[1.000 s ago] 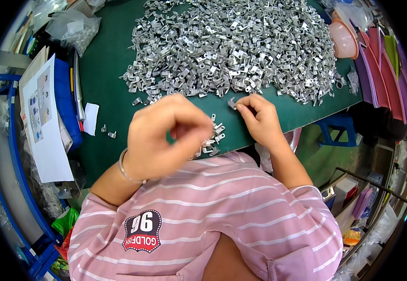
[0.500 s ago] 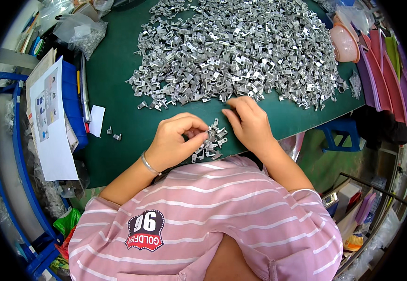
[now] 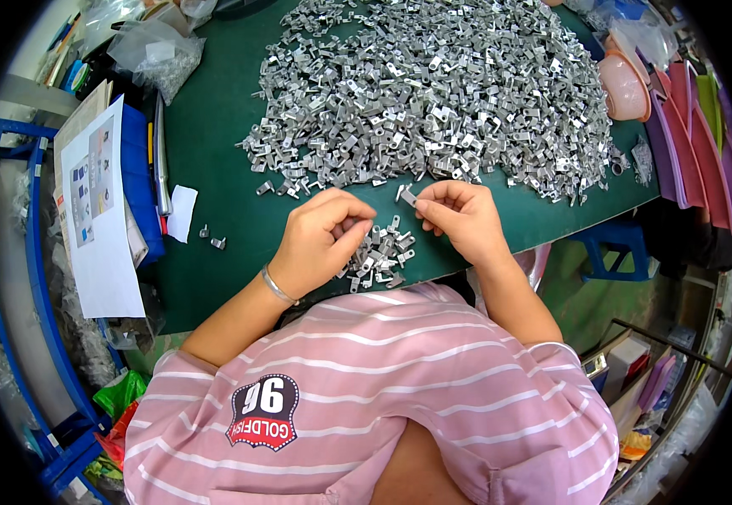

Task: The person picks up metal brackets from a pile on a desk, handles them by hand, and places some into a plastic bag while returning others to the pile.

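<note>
Metal bracket (image 3: 409,198) is pinched at 1 end by the right hand (image 3: 467,220), near the centre of the frame. At centre-left, the left hand (image 3: 317,240) is curled; whether anything is gripped cannot be told. The bracket is judged light, stiff, not fragile and perhaps slippery, best held by its flat faces. Below, a small pile (image 3: 380,255) is seen.

Near the frame's centre, our right grip (image 3: 465,220) pinches a metal clip (image 3: 407,196); our left grip (image 3: 319,240) curls beside a small heap (image 3: 380,257) on the green surface (image 3: 223,160).
</note>
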The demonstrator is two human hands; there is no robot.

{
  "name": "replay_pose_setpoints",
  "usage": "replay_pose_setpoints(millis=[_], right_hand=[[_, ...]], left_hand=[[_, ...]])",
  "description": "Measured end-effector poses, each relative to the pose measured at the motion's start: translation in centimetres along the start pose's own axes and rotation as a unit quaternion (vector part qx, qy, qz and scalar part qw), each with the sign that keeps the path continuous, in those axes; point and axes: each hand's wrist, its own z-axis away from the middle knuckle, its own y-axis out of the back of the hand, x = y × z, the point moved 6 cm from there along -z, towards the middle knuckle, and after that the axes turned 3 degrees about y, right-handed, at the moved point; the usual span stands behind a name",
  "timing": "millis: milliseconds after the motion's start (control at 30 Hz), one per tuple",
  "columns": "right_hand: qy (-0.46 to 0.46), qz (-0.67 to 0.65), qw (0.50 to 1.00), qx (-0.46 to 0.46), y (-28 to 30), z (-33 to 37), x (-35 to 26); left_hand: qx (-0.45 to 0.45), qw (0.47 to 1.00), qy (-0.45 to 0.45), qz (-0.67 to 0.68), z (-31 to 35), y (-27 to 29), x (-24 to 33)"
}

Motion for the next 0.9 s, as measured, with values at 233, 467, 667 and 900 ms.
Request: replay_pose_setpoints(millis=[233, 467, 667, 900], right_hand=[[-0.018, -0.099, 0.989, -0.106, -1.5, 1.6, -0.5], [0.334, 0.371, 0.864, 0.061, -2.4, 1.4, -3.2], [0.3, 0.402, 0.863, 0.066, -3.5, 0.1, -2.4], [0.118, -0.013, 0.991, -0.068, -2.3, 0.3, -0.6]], left_hand=[[-0.011, 0.992, -0.026, 0.122, -1.0, -1.5, 1.1], [0.021, 0.998, -0.05, 0.035, 0.5, 0.5, -0.4], [0.008, 0.992, -0.111, -0.062, 1.9, 0.4, -0.7], [-0.017, 0.994, -0.093, -0.058, 2.0, 0.3, -1.3]])
